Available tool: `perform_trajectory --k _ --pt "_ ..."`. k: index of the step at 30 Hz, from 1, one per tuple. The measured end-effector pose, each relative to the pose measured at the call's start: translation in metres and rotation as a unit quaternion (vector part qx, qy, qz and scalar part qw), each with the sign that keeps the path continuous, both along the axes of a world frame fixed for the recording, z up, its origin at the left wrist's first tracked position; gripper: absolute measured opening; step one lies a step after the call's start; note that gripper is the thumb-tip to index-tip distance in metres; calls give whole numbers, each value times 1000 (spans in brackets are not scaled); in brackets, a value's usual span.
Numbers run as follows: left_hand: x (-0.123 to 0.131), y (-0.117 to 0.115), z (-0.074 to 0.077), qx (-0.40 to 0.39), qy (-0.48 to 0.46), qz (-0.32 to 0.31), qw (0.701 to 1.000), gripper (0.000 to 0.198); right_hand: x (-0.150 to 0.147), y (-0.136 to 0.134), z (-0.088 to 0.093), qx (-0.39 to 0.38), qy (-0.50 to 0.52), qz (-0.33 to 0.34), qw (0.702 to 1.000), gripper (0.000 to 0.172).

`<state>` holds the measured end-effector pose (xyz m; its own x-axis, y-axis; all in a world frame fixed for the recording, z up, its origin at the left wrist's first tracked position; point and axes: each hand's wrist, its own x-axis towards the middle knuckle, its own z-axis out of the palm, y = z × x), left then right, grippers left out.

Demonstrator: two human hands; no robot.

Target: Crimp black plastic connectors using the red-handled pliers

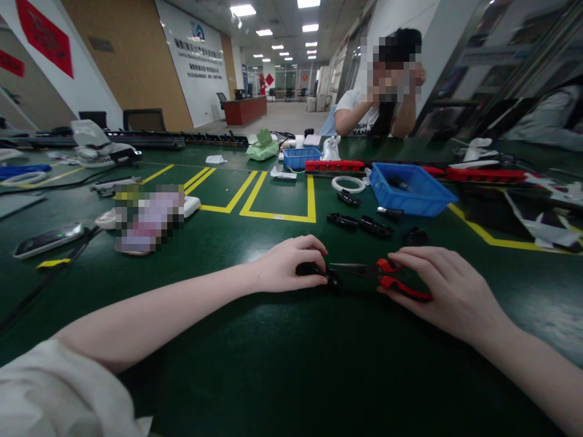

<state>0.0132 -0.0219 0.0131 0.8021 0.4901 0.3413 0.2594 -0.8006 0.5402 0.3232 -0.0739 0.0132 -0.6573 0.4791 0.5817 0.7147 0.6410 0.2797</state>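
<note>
A white sleeve [54, 394] is showing at lower left as the person's left hand [286, 267] is pressing a small black plastic part [314, 269] onto the green table [273, 364], with the fingers closed around it. Just to the right, the right hand [455, 291] is gripping the red handles of needle-nose pliers [396, 284], whose tips are resting at the part. Beyond them, more black parts [376, 227] are lying near a blue bin [410, 206], and another person [378, 112] is sitting across the table.
</note>
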Motion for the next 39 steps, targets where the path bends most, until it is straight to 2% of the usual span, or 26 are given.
perform_trajectory --k 10,18,23,27,35,39 --pt "0 0 -1 -39 -7 -10 999 9 3 2 -6 -38 -11 -1 999 52" --pt "-1 3 -5 -30 -25 -6 999 12 -1 1 -1 10 -27 -2 1000 43" --pt "-1 4 -4 -30 -40 11 999 20 -2 0 1 22 -24 -10 999 44" --pt "0 1 -1 -28 -10 30 999 38 -4 0 1 20 -20 -19 999 43" --pt "4 -11 -4 15 69 118 990 95 -7 -5 -1 -9 -6 -25 1000 44" --pt "6 -13 -9 37 98 150 983 97 -10 -5 -2 -47 3 -25 999 42"
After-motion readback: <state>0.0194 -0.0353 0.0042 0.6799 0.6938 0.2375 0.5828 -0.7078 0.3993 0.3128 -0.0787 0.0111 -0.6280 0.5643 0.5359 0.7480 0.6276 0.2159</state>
